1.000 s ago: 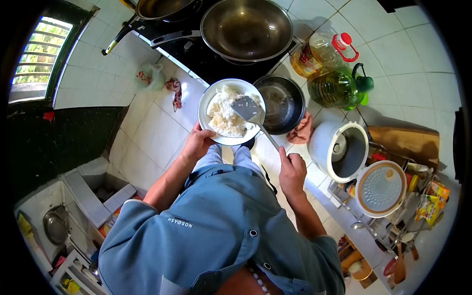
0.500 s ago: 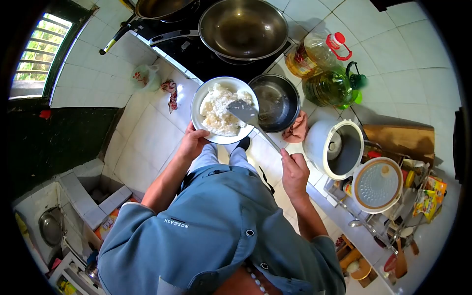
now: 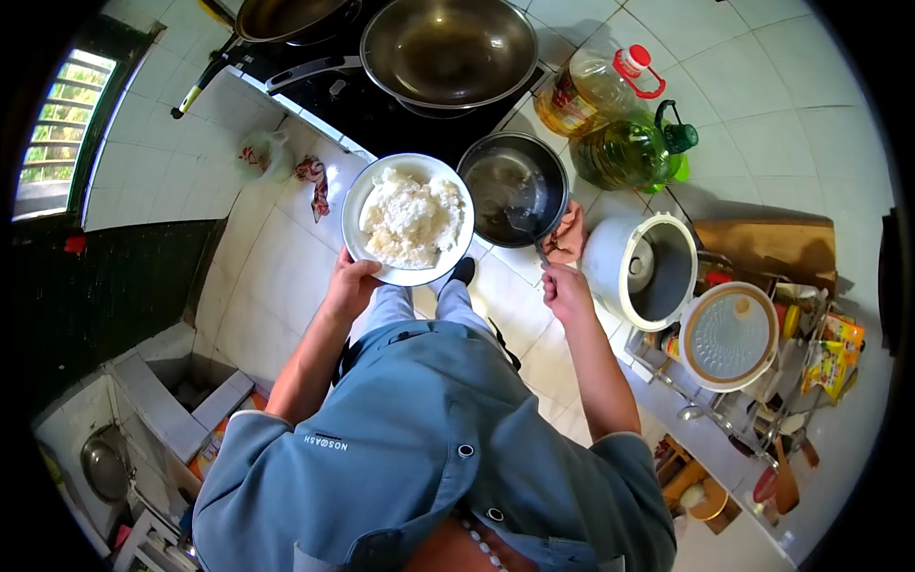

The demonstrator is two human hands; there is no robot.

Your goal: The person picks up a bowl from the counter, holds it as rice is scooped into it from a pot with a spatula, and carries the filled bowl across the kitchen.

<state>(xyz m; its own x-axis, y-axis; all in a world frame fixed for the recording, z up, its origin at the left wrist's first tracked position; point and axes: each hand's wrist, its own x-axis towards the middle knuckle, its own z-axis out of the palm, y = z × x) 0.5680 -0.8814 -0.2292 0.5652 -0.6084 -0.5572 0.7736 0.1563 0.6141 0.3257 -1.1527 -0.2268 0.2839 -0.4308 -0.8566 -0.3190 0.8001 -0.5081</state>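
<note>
My left hand [image 3: 352, 285] grips the near-left rim of a white bowl [image 3: 352, 232], thumb over its edge. White rice [image 3: 408, 221] is heaped in the bowl, held out in front of my body. The handle of a spatula [image 3: 539, 250] is in my closed right hand [image 3: 568, 291]. Its blade is down inside the small dark pan [image 3: 510, 186] on the counter, hard to make out against the pan's surface. A pink cloth [image 3: 568, 235] lies at the pan's right side, close to my right hand.
A large wok [image 3: 448, 52] and another pan [image 3: 291, 17] sit on the black stove. Two oil bottles [image 3: 586, 91] [image 3: 624, 153] stand behind the small pan. On the right are a white rice cooker pot [image 3: 610, 267], a round lid [image 3: 728, 336] and a wooden board [image 3: 772, 250].
The spatula has left the rice and its blade has gone down into the small dark pan. My right hand has moved up slightly. The bowl has shifted left in view.
</note>
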